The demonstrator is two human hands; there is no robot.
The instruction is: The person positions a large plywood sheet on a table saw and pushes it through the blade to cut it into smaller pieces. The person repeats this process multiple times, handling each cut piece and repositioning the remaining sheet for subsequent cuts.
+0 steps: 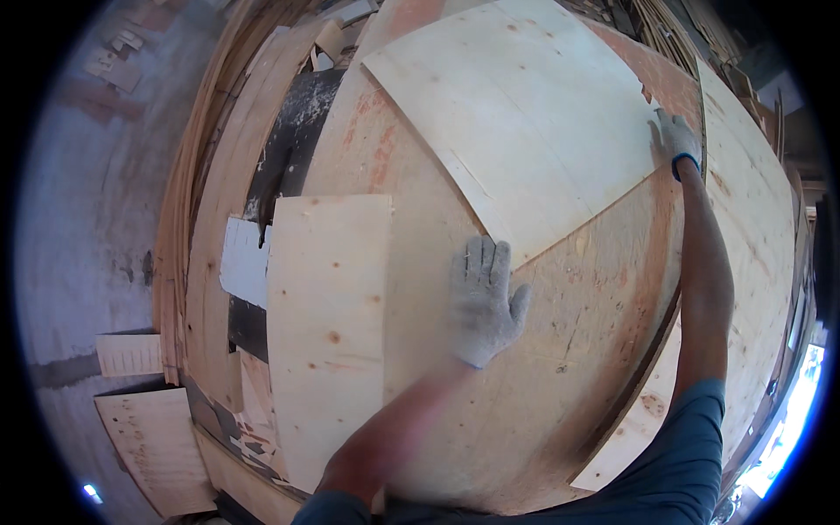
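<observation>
A large pale plywood sheet point(525, 114) lies turned at an angle on a worn wooden work surface point(560, 350). My left hand point(486, 302), in a light knitted glove, is flat with its fingers stretched out beside the sheet's near corner; the fingertips reach its edge. At the sheet's right corner is my right hand point(678, 138), gloved too, with a blue cuff at the wrist. Its fingers extend along the edge, apart from one another. Whether the right fingers press on the sheet or only touch it, I cannot tell.
A narrower plywood piece point(331, 324) lies left of my left arm. Beyond it are a black strip point(297, 131), a white scrap point(245, 261) and long stacked boards point(188, 210). Another plywood sheet point(744, 210) extends along the right. A loose board point(157, 446) leans at lower left.
</observation>
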